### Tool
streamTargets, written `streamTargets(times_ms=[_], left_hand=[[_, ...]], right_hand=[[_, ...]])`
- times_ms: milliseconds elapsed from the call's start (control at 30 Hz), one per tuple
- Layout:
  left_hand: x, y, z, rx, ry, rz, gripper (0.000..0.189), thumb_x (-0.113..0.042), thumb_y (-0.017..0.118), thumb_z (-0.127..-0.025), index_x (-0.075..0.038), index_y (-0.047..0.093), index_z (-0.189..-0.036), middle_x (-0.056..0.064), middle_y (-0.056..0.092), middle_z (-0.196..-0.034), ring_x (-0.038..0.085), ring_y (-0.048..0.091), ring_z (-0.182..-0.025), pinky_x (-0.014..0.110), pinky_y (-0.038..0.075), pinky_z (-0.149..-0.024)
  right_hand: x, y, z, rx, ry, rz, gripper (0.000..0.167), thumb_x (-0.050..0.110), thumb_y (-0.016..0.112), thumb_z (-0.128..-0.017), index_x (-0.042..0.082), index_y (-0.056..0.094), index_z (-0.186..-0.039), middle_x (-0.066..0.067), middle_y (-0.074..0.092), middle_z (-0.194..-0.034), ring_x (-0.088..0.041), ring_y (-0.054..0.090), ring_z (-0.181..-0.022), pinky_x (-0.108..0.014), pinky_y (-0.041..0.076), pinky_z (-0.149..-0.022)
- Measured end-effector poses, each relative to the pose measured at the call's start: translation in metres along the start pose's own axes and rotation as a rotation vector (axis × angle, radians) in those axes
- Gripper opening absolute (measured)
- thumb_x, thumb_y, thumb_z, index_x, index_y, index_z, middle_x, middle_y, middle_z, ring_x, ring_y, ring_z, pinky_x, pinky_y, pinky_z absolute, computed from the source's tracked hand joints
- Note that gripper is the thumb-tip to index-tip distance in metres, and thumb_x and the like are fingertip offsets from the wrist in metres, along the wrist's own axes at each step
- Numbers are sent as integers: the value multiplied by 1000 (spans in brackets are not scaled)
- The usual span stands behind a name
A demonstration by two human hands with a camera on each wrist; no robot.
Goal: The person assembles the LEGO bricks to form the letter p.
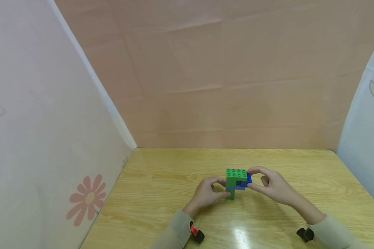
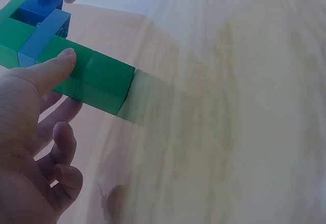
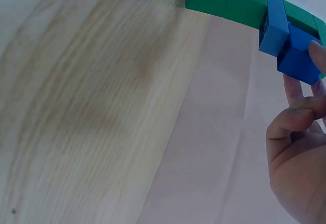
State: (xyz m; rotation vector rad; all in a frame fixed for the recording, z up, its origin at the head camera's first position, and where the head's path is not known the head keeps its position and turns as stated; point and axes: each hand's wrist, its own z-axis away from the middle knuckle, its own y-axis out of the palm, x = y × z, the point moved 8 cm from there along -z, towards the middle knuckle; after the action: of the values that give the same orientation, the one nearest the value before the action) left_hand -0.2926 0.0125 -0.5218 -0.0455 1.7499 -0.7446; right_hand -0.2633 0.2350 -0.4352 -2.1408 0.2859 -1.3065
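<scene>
A small tower of toy building bricks stands on the table. Its column is of green bricks (image 1: 230, 195), crossed by a lighter blue brick (image 2: 45, 35) that juts to the right. A studded green brick (image 1: 236, 175) caps it and overhangs the same way. Between these overhangs sits a dark blue brick (image 3: 299, 58), its outer end sticking out. My left hand (image 1: 206, 192) grips the column from the left, thumb low on the green. From the right, my right hand (image 1: 276, 187) pinches the dark blue brick between thumb and fingers. Whether that brick is pressed fully home I cannot tell.
The wooden table (image 1: 162, 173) runs back to a tan papered wall (image 1: 187, 103). A pale wall with a printed flower (image 1: 89, 197) borders the left, another pale wall (image 1: 369, 138) the right. Dark straps (image 1: 305, 235) hang at both sleeves.
</scene>
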Motion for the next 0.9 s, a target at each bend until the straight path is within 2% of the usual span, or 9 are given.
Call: streamTargets(times_ms=[100, 167, 233, 267, 367, 467, 500, 700, 900], left_hand=[[2, 0, -1, -3, -17, 1, 28, -42, 85, -87, -31, 75, -111, -22, 69, -105, 4, 42, -51, 21, 37, -46], [4, -1, -2, -4, -36, 3, 27, -45, 84, -88, -31, 75, -110, -22, 69, -104, 4, 45, -52, 22, 38, -46], [5, -1, -3, 0, -49, -4, 27, -47, 82, -89, -30, 76, -109, -22, 69, -102, 5, 49, -56, 23, 41, -49], [6, -1, -3, 1, -56, -4, 27, -48, 81, -90, -29, 76, -109, -22, 69, -101, 6, 51, -58, 24, 42, -51], [9, -1, -4, -1, -81, -11, 29, -51, 78, -91, -28, 77, -109, -21, 69, -99, 6, 57, -70, 25, 48, -59], [13, -2, -5, -13, -111, -13, 34, -51, 77, -92, -24, 77, -112, -20, 69, -97, 5, 60, -78, 27, 50, -64], [14, -3, -5, -18, -122, -19, 36, -52, 77, -92, -23, 78, -113, -20, 69, -97, 5, 61, -81, 28, 51, -67], [20, -3, -6, -27, -188, -74, 45, -55, 73, -93, -19, 77, -120, -21, 69, -95, 5, 63, -99, 36, 53, -86], [27, -2, -7, -18, -215, -89, 46, -55, 73, -94, -20, 76, -122, -21, 70, -96, 6, 65, -100, 41, 53, -90]], right_hand=[[-7, 2, -6, -7, 9, -5, 37, 15, 80, -94, 17, 65, -128, 3, 70, -97, 0, 31, -46, -26, 35, -40], [-14, 3, -11, -1, 37, -32, 36, 17, 78, -96, 16, 64, -130, -4, 71, -113, -2, 32, -46, -27, 35, -41], [-22, 4, -18, 11, 75, -73, 36, 19, 76, -98, 15, 63, -131, -12, 69, -120, -6, 35, -46, -28, 38, -43], [-26, 5, -21, 16, 92, -90, 36, 20, 75, -98, 15, 63, -132, -14, 69, -122, -7, 42, -50, -28, 41, -46], [-38, 10, -30, 42, 129, -127, 38, 25, 72, -101, 13, 61, -135, -16, 67, -125, -18, 64, -76, -30, 53, -62], [-53, 16, -38, 59, 181, -159, 40, 29, 70, -102, 12, 62, -137, -13, 67, -126, -31, 65, -111, -36, 57, -81], [-58, 19, -40, 70, 196, -171, 41, 30, 69, -102, 12, 61, -138, -13, 66, -127, -33, 63, -115, -40, 57, -84], [-84, 34, -46, 127, 266, -225, 45, 31, 67, -104, 9, 59, -142, -18, 62, -136, -37, 61, -121, -56, 53, -90], [-99, 46, -45, 223, 277, -197, 54, 30, 70, -102, 5, 54, -146, -24, 56, -142, -40, 59, -124, -56, 53, -93]])
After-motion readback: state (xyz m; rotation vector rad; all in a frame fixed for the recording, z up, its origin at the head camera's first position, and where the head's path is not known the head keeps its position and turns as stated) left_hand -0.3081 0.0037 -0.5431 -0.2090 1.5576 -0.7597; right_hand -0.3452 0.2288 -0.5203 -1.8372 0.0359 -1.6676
